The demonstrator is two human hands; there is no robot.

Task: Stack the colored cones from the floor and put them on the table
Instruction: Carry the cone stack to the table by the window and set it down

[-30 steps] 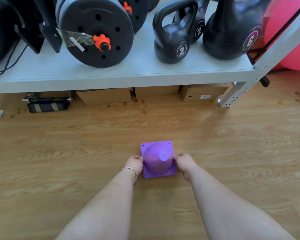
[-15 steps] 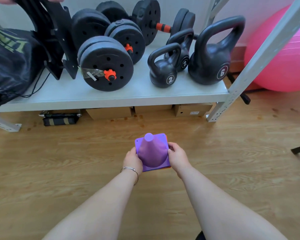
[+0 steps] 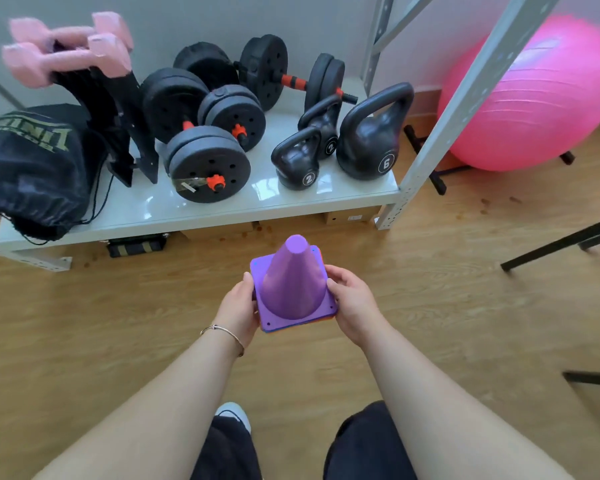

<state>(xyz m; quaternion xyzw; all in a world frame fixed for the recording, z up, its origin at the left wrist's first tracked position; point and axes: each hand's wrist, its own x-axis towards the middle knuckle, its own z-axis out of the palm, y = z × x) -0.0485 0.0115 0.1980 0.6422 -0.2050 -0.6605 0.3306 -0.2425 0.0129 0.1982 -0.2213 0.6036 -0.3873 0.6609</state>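
Cones [image 3: 293, 289] | stack now lifted off floor, purple on top | left hand [image 3: 238, 308], right hand [image 3: 352, 299] pinching base edges | stacking looks done; carry to counter next

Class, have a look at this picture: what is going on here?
A person stands over a wooden floor, holding a stack of cones with the purple one on top. The left hand and right hand grip the bases from opposite sides. The stack is lifted clear of the floor, in front of a rack of weights.
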